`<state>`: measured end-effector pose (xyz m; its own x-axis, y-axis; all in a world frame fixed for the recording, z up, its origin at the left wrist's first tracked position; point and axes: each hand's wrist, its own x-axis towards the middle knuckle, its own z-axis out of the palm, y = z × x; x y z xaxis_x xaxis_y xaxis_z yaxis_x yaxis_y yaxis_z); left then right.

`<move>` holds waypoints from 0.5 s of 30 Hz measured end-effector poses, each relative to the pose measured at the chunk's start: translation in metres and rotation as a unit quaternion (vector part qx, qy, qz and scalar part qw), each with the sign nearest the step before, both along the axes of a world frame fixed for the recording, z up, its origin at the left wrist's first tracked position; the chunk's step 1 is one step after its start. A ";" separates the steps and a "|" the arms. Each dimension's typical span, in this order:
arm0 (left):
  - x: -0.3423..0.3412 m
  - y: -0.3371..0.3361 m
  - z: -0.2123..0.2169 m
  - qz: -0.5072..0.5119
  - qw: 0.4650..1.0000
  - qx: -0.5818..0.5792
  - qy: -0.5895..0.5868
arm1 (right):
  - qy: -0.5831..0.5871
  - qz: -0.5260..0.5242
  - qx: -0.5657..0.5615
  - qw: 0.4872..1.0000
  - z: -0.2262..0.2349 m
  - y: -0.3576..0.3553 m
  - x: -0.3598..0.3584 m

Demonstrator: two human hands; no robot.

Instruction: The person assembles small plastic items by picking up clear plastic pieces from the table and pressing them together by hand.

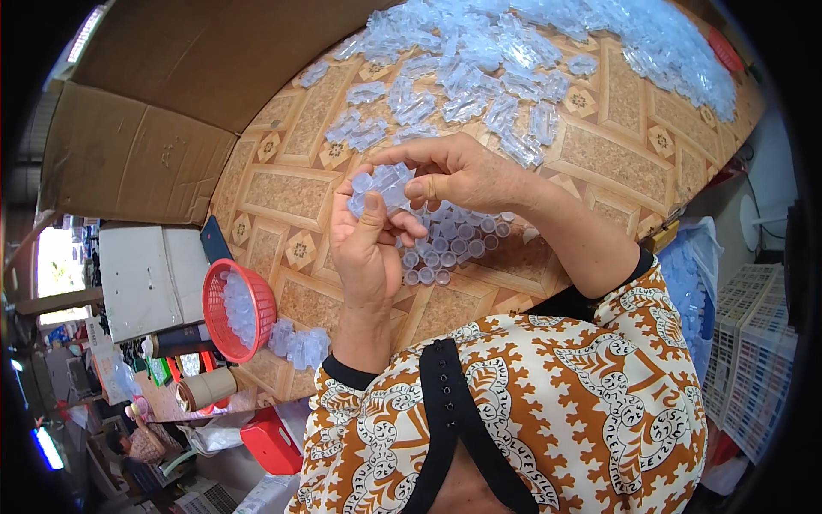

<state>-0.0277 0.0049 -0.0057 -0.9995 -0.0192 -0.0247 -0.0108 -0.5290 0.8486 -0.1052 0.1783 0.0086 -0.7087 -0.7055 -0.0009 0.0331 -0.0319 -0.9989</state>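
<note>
A cluster of clear plastic pieces (390, 186) with a bluish tint rests in my left hand (364, 236), its thumb pressed over them and its fingers curled underneath. My right hand (454, 174) reaches in from the right, thumb and fingers closed at the cluster's right edge; exactly which piece it pinches is hidden. Below and right of the hands, several small round translucent caps (449, 244) lie grouped on the patterned tabletop (295, 201), partly covered by my hands.
Many clear plastic pieces (462, 77) spread over the table's far side, heaped at far right. A red basket (267, 300) of similar pieces stands at left, a small pile (300, 344) beside it. Cardboard (145, 111) walls the far left. A red stool (272, 441) sits below.
</note>
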 end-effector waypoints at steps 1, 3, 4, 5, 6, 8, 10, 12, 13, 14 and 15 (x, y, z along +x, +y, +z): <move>0.001 0.002 0.000 0.003 1.000 0.001 0.000 | 0.018 -0.019 0.022 0.999 -0.001 -0.001 0.001; 0.004 0.008 0.000 0.017 1.000 -0.019 0.009 | 0.015 -0.039 0.007 0.999 -0.008 -0.007 0.000; 0.006 0.007 -0.003 0.019 1.000 -0.017 0.010 | 0.010 -0.063 -0.009 0.998 -0.012 -0.009 -0.001; 0.009 0.006 -0.007 0.018 0.995 -0.095 -0.003 | 0.013 -0.061 -0.007 0.998 -0.016 -0.008 -0.002; 0.012 0.003 -0.009 0.018 0.984 -0.174 -0.014 | 0.003 -0.051 -0.017 0.999 -0.017 -0.008 -0.004; 0.020 0.004 -0.008 0.027 0.979 -0.201 -0.009 | 0.028 -0.040 -0.018 0.999 -0.019 -0.009 -0.008; 0.030 0.005 -0.010 0.049 0.949 -0.311 0.012 | 0.035 -0.067 -0.061 0.995 -0.015 -0.015 0.004; 0.040 0.007 -0.016 0.081 0.930 -0.354 0.049 | 0.080 -0.109 -0.048 0.990 0.000 -0.018 0.021; 0.036 0.009 -0.023 0.101 0.908 -0.399 0.080 | 0.139 -0.127 -0.024 0.982 -0.001 -0.018 0.025; 0.034 0.016 -0.029 0.098 0.907 -0.400 0.092 | 0.197 -0.145 0.000 0.970 -0.003 -0.017 0.029; 0.035 0.017 -0.030 0.093 0.909 -0.396 0.095 | 0.164 -0.169 -0.018 0.972 0.002 -0.012 0.040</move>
<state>0.0073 0.0223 -0.0356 -0.9619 -0.1237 0.2437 0.2036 0.2703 0.9410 -0.0654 0.1663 0.0104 -0.8578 -0.4282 0.2842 -0.3052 -0.0205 -0.9521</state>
